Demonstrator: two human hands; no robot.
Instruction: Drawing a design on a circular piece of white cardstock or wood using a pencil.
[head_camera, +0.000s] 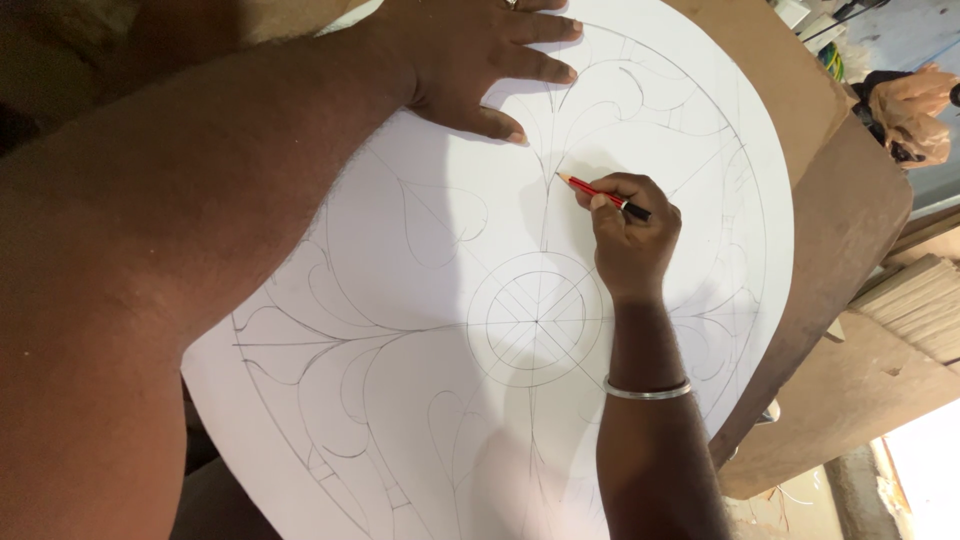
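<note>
A large round white paper (430, 390) carries a pencil-drawn pattern of curled leaves around a small central circle (537, 320). My right hand (630, 235) grips a red and black pencil (603, 195), its tip touching the paper above that circle. A silver bangle (647, 391) sits on that wrist. My left hand (480, 60) lies flat on the paper's upper part, fingers spread, with a ring on one finger. My left forearm crosses the left side of the view and hides part of the sheet.
The paper rests on a brown board (840, 220) that sticks out past it at the right. More brown boards (850, 400) and a stack of light wooden strips (915, 300) lie at the right. A crumpled brown bag (910, 110) sits at the top right.
</note>
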